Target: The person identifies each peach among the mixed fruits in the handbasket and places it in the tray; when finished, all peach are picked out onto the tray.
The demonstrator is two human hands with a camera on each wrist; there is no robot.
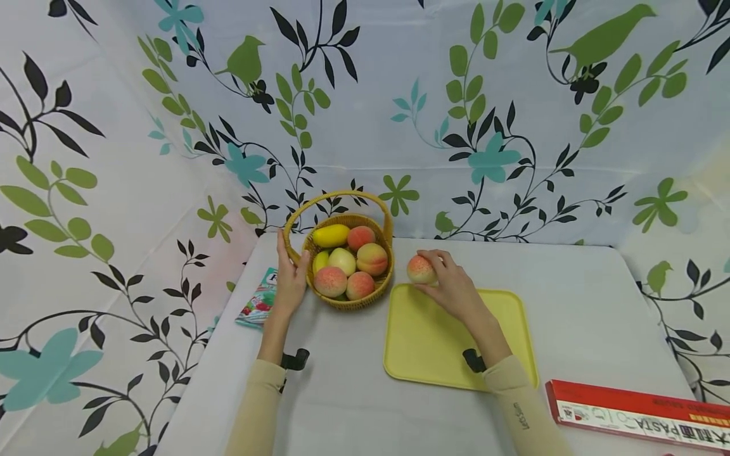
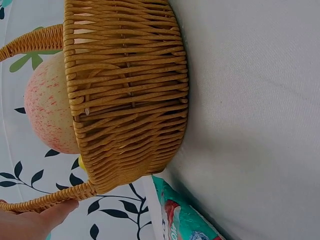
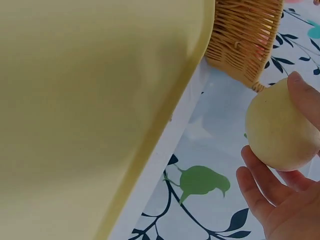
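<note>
A yellow wicker basket [image 1: 350, 303] stands toward the back of the table, filled with several peaches [image 1: 331, 282], a pale round fruit [image 1: 342, 261] and elongated yellow fruits [image 1: 331, 235]. My left hand [image 1: 292, 282] holds the left side of its arched handle [image 1: 342, 195]; in the left wrist view the thumb [image 2: 60, 212] lies along the wicker. With my right hand [image 1: 453, 288] I grip a pink-and-cream peach [image 1: 421, 270] just beyond the back left corner of the yellow tray [image 1: 433, 342]. The right wrist view shows thumb and fingers around the peach's pale side [image 3: 280, 127].
A teal snack packet [image 1: 259, 301] lies left of the basket, partly behind my left hand. At the front right is a red and white pasta box [image 1: 639, 411]. A patterned cloth [image 1: 365, 139] hangs behind the white table [image 1: 582, 304].
</note>
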